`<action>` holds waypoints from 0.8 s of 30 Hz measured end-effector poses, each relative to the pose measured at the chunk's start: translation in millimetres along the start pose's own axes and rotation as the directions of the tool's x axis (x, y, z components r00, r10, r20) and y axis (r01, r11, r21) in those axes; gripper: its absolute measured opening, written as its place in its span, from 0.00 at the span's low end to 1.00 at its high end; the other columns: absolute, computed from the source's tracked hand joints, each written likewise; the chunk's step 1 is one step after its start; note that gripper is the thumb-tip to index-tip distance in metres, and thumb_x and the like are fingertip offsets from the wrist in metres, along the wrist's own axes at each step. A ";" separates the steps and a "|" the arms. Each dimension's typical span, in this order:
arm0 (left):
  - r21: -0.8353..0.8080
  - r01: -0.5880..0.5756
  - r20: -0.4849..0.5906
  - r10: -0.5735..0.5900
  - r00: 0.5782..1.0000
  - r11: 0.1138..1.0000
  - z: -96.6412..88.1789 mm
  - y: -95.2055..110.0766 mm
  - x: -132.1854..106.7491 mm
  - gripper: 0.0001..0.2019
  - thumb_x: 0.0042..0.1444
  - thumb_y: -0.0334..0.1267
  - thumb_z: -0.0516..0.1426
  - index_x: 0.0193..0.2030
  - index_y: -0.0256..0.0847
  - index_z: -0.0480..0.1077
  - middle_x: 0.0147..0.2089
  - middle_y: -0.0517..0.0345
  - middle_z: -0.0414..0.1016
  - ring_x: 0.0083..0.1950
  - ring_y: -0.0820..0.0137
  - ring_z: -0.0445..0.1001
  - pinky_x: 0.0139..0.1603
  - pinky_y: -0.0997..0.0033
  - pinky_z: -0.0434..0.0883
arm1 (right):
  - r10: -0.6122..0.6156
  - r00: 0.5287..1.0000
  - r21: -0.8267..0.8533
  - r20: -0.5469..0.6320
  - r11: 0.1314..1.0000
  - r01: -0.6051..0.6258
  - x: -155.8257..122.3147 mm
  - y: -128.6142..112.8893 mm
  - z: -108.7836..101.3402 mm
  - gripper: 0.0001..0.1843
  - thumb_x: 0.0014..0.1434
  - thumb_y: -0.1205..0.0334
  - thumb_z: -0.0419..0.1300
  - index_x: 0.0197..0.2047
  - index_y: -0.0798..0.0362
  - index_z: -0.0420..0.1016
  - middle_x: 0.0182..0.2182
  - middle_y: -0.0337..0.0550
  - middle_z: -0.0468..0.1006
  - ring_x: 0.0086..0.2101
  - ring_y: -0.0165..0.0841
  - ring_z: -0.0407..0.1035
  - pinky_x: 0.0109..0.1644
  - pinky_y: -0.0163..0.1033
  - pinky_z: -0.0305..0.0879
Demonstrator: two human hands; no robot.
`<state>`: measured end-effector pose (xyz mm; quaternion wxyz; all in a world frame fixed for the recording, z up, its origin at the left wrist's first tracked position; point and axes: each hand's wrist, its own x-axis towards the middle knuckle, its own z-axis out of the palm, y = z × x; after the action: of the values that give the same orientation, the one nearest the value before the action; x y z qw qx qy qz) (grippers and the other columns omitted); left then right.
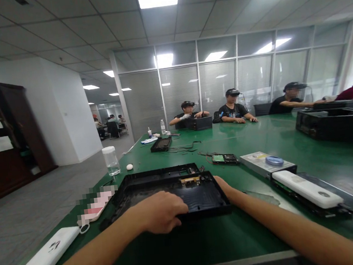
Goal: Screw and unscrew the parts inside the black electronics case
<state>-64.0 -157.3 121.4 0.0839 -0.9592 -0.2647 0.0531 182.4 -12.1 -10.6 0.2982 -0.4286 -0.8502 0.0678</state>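
A shallow black plastic panel [203,197], like part of a computer case, stands tilted over the table in front of me. A small tan circuit board [190,181] sits along its upper inner edge. My right hand [223,186] grips the panel's right edge, its fingers mostly hidden behind it. My left hand [164,210] is closed in front of the panel near its lower edge, fingers curled inward; what they hold, if anything, is hidden. Another black frame piece [131,182] lies behind and to the left of the panel.
On the green table [234,245], an optical drive [256,162] and a white power bank [307,188] lie right. A hard drive [224,158] is beyond the panel. At left are a phone [100,203], a white device [41,260] and a jar [111,161]. Several people sit opposite.
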 end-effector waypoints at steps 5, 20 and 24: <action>-0.021 0.014 0.084 -0.013 0.996 1.000 28.3 11.7 -8.7 0.05 0.49 0.34 0.57 0.34 0.40 0.68 0.33 0.56 0.72 0.36 0.65 0.71 0.35 0.70 0.67 | -0.221 0.963 -0.289 0.155 0.922 0.258 -13.5 39.3 -24.0 0.24 0.53 0.63 0.51 0.54 0.52 0.62 0.54 0.48 0.60 0.43 0.35 0.66 0.47 0.38 0.60; -0.342 0.205 0.449 -0.032 0.893 0.917 59.8 -29.7 26.7 0.14 0.46 0.49 0.58 0.31 0.40 0.73 0.25 0.58 0.73 0.25 0.70 0.70 0.22 0.76 0.63 | 0.086 0.990 0.149 -0.110 0.986 -0.069 -2.1 47.7 -4.0 0.19 0.56 0.55 0.49 0.46 0.54 0.70 0.42 0.47 0.73 0.42 0.36 0.66 0.47 0.39 0.58; -0.420 0.126 0.162 -0.063 0.985 0.899 71.6 -62.7 69.0 0.13 0.48 0.42 0.58 0.40 0.41 0.71 0.29 0.61 0.73 0.27 0.75 0.70 0.28 0.79 0.63 | 0.150 0.988 0.154 -0.024 0.977 -0.145 0.4 36.2 1.1 0.18 0.56 0.52 0.48 0.38 0.54 0.72 0.28 0.41 0.75 0.30 0.33 0.68 0.37 0.36 0.60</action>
<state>-46.7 -59.2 59.1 -0.1457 -0.9338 -0.3215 0.0589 206.6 10.9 -24.7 0.3390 -0.4677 -0.8030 0.1466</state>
